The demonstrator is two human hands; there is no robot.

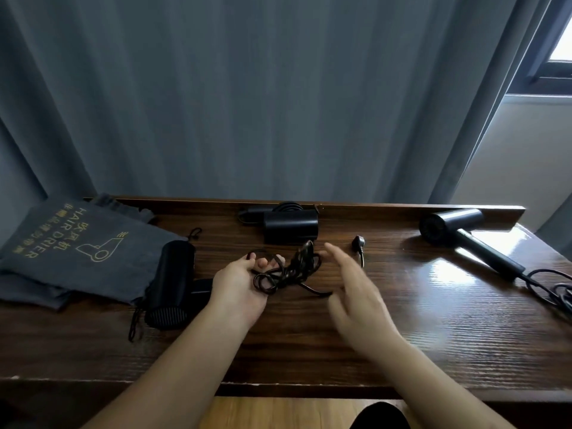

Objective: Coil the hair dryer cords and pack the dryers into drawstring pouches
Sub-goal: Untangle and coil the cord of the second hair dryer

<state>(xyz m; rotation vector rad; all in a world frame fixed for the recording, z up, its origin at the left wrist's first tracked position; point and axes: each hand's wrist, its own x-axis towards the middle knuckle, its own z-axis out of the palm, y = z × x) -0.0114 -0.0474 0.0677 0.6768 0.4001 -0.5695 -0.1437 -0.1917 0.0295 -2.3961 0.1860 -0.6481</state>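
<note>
Blurring right hand [356, 292] | left hand [238, 283] hiding cord [291, 270] loops

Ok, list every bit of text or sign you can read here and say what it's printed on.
"HAIR DRIER": gold letters on the grey drawstring pouch, lying at the table's left end.
"吹风机": gold characters beside it on the same pouch.
A further line of smaller gold characters on the pouch: too blurred to read.
A gold hair dryer outline with three lines: a sign on the pouch, not text.
No readable text shows on the three black dryers.
</note>
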